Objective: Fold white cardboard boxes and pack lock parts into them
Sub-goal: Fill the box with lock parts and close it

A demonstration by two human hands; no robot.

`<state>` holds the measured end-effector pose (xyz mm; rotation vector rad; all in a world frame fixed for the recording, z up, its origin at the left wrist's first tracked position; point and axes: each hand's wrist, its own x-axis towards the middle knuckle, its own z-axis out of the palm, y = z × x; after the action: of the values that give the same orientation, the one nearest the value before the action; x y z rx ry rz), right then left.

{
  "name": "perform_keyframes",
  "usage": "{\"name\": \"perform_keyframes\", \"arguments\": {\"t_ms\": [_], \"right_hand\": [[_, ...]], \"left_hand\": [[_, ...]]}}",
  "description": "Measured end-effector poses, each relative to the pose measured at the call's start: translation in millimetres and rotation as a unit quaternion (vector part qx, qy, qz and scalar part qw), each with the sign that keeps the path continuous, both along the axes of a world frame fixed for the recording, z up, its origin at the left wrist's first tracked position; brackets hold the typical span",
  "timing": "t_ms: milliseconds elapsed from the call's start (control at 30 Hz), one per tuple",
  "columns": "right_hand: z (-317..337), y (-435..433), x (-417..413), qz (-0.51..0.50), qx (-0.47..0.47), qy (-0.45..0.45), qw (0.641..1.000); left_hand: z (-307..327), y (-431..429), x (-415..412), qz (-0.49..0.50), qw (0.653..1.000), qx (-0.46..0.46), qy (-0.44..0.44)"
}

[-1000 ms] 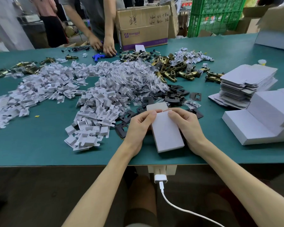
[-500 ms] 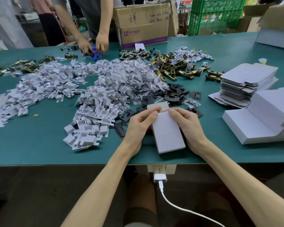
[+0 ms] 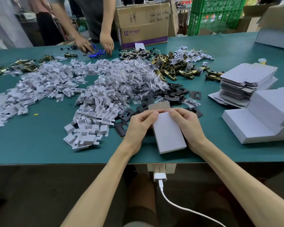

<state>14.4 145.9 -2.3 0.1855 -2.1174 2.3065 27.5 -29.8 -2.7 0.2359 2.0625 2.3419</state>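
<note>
A small white cardboard box [image 3: 168, 133] lies flat on the green table [image 3: 31, 145] near its front edge. Its far end flap [image 3: 158, 106] stands open and sticks out past my fingers. My left hand [image 3: 140, 123] grips the box's left side, fingertips on its far edge. My right hand [image 3: 186, 124] holds the right side the same way. Black metal lock plates [image 3: 174, 94] lie scattered just beyond the box. Brass latch bolts [image 3: 175, 69] are heaped further back.
A wide heap of white cardboard inserts [image 3: 95, 102] and bagged screws [image 3: 138, 76] covers the middle. Flat box blanks [image 3: 246, 82] and folded boxes [image 3: 261, 118] are stacked at right. Another person's hands [image 3: 95, 45] work at the far edge beside a brown carton [image 3: 143, 25].
My hands and the box have hardly moved. The other person's hands at the far edge shifted left and now spread over the blue parts.
</note>
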Motion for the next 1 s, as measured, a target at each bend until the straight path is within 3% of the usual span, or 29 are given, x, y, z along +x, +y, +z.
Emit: {"name": "perform_keyframes", "arguments": {"t_ms": [367,600,833,1000], "right_hand": [[-0.2,0.4,-1.1,-0.015,-0.001,0.008,1.0],[4.6,3.6,1.4,0.027,-0.032,-0.025,0.999],[8.2,2.1,5.2,0.025,-0.037,-0.027,0.999],[12.5,1.8,6.2,0.075,-0.031,-0.04,0.996]], "left_hand": [[1.6,0.5,0.8,0.039,0.999,-0.005,0.001],[2.6,3.8,-0.1,0.058,0.998,0.009,-0.017],[-1.3,1.6,-0.6,0.052,0.998,-0.039,0.005],[-1.4,1.1,-2.3,0.094,0.995,-0.007,-0.023]]}}
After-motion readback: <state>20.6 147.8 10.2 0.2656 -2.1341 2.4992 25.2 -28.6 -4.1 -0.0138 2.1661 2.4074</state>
